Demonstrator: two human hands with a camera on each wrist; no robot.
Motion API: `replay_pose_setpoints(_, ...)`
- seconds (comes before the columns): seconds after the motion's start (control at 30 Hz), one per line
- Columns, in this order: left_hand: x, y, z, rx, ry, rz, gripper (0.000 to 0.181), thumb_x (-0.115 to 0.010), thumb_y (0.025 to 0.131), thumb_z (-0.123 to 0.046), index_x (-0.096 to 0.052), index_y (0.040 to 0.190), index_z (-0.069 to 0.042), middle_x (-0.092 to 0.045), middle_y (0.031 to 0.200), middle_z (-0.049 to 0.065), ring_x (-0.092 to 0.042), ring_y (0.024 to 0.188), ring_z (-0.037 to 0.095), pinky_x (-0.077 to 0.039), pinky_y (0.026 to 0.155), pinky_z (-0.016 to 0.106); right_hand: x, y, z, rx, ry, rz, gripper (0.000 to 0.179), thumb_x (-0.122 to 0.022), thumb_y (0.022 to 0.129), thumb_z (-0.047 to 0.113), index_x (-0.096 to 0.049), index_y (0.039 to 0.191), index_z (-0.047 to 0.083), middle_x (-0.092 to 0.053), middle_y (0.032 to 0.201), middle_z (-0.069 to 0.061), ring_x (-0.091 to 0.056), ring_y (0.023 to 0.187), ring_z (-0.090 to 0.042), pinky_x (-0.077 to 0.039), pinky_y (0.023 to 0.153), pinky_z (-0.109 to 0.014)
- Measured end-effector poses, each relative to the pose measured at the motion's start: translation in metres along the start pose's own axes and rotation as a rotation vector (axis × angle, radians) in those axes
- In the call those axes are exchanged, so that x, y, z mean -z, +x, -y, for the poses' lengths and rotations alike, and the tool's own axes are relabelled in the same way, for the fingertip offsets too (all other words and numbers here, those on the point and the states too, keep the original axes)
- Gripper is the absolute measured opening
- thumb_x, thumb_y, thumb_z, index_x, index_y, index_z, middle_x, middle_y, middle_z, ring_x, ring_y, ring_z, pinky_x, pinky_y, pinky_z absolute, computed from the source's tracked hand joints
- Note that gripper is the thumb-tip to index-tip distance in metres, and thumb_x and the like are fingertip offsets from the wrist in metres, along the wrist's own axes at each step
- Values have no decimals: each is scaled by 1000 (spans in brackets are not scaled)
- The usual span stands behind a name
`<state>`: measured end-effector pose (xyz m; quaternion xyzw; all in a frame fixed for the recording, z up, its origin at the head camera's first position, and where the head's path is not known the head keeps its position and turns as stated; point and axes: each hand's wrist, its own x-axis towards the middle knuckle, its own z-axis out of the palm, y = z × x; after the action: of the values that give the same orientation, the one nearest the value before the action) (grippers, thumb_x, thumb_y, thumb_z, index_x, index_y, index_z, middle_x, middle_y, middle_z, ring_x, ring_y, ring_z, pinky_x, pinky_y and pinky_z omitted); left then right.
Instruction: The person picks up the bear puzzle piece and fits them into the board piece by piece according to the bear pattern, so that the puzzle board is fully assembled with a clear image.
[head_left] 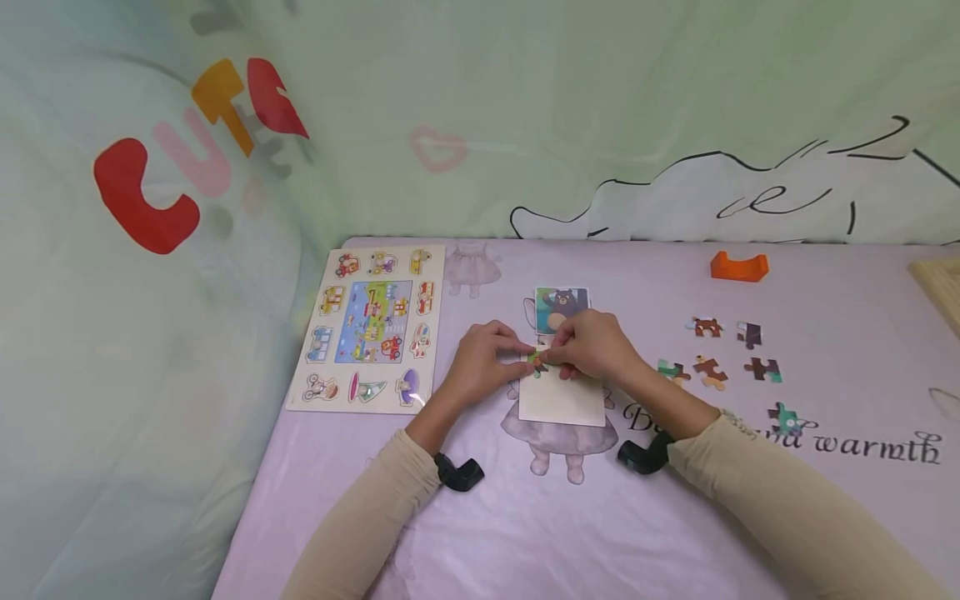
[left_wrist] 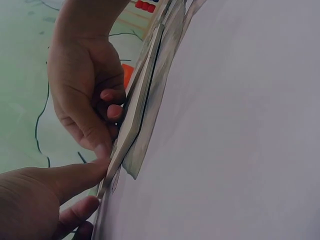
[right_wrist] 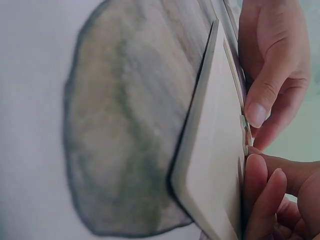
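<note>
A cream puzzle tray point(head_left: 562, 402) lies on the cloth at the middle. In its upper left corner sits a small green and orange jigsaw piece point(head_left: 537, 363). My right hand point(head_left: 592, 343) pinches this piece between thumb and forefinger, its other fingers curled over the tray. At the same corner my left hand point(head_left: 483, 362) holds the tray's edge, thumb and forefinger close to the piece. The left wrist view has both hands' fingertips meeting at the tray corner point(left_wrist: 114, 162). Just above the tray is a bear picture card point(head_left: 558, 308), partly covered by my right hand.
Several loose jigsaw pieces point(head_left: 707, 327) are spread to the right. Behind them stands an orange holder point(head_left: 739, 267). A peg puzzle board point(head_left: 306, 371) with vehicle pictures lies at the left. A wooden edge point(head_left: 941, 283) shows at far right. Printed curtains point(head_left: 450, 100) hang behind the table.
</note>
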<state>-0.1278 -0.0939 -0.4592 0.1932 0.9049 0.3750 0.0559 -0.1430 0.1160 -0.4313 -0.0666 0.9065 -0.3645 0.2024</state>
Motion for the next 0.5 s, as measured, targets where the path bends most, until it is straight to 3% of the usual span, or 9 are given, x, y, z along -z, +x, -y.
replay_pose_setpoints(0.17, 0, 1, 1, -18, -1, -9, 19, -83, 86, -23, -83, 103, -14, -70, 106, 3, -58, 102, 22, -44, 90, 35, 0, 0, 0, -4, 9, 9, 22, -81, 87, 27, -71, 80, 9, -68, 58, -2, -65, 52, -15, -40, 50, -24)
replay_pose_setpoints(0.5, -2, 2, 0, 15, 9, -2, 18, -83, 86, -23, -83, 103, -16, -70, 105, 2, -57, 102, 21, -44, 90, 34, 2, -1, 2, 1, 21, 17, 20, -81, 87, 25, -72, 80, 9, -69, 59, -3, -65, 52, -15, -41, 50, -23)
